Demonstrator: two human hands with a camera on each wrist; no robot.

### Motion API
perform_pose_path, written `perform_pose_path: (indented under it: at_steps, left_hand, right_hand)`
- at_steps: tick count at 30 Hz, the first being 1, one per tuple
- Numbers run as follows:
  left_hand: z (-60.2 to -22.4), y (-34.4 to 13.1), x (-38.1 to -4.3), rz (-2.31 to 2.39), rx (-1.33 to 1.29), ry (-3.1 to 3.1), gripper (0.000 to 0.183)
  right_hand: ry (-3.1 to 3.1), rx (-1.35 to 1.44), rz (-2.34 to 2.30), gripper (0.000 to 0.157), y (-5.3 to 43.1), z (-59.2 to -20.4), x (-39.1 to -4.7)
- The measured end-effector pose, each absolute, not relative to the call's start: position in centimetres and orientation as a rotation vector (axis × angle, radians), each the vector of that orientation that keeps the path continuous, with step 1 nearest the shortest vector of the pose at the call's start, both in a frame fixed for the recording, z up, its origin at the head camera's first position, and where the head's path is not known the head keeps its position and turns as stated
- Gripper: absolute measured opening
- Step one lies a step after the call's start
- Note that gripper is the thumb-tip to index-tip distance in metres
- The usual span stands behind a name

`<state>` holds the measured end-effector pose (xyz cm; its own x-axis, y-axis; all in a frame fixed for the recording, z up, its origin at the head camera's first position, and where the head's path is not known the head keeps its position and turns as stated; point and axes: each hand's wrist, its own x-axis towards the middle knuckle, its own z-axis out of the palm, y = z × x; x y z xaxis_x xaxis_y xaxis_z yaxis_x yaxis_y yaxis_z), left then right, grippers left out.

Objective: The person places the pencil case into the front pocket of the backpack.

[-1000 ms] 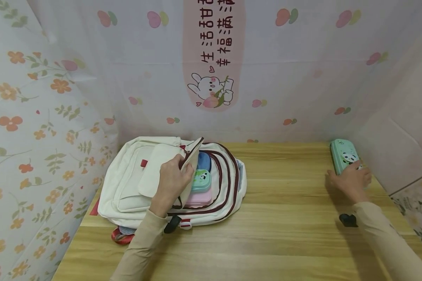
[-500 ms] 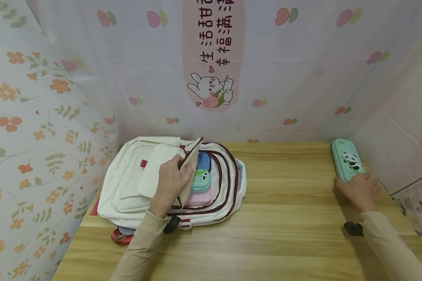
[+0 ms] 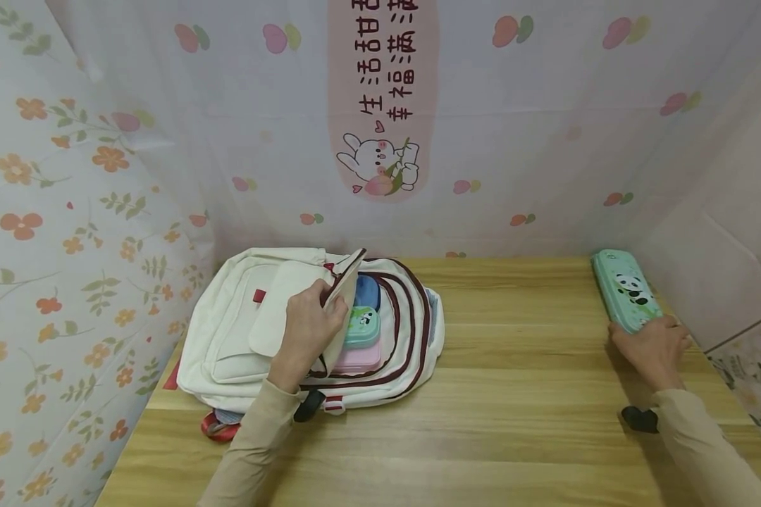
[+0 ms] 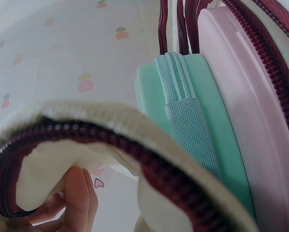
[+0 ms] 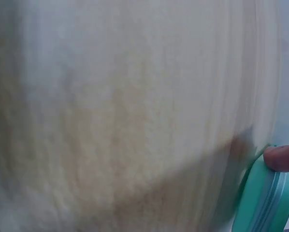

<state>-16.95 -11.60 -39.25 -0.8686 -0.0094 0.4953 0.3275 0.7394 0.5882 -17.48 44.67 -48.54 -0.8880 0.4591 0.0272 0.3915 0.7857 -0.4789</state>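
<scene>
A white backpack (image 3: 234,352) lies on the table at the left, its front pocket unzipped. My left hand (image 3: 311,331) pinches that pocket's dark-red-zippered edge (image 4: 110,133) and holds it up. Inside the pocket sit a mint-green panda case (image 3: 363,328), a pink case (image 3: 360,358) and a blue item (image 3: 368,292), partly hidden by the flap. Far to the right, a mint-green panda pencil case (image 3: 628,289) lies on the table. My right hand (image 3: 652,348) grips its near end; the thumb (image 5: 282,157) shows against its zippered side in the right wrist view.
The wooden table (image 3: 514,408) stretches between backpack and pencil case. Printed cloth walls (image 3: 514,141) close off the back, left and right. A red strap loop (image 3: 218,428) pokes out by the backpack's lower left.
My right hand has moved from the pencil case's middle to its near end, uncovering the panda picture. The left hand keeps its hold on the pocket edge.
</scene>
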Motion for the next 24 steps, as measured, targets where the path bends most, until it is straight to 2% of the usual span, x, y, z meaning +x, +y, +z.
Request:
perform_pose_path:
  at_steps: [5,13,24]
  left_hand:
    - [-39.3,-11.7,-16.9,-0.957,-0.242,-2.463,0.01]
    - [-39.4,-11.8,-16.9,-0.966,-0.247,-2.454,0.01]
    - [-39.5,-11.8,-16.9,-0.976,-0.239,-2.457,0.01]
  right_hand:
    - [-2.829,-0.625,0.742,0.095,43.8,-48.0,-17.3]
    - [-2.809,-0.391,0.64,0.09,41.2,-47.3,-17.4]
    - [-2.763,-0.101,0.69,0.081,35.2,-45.4,-17.5]
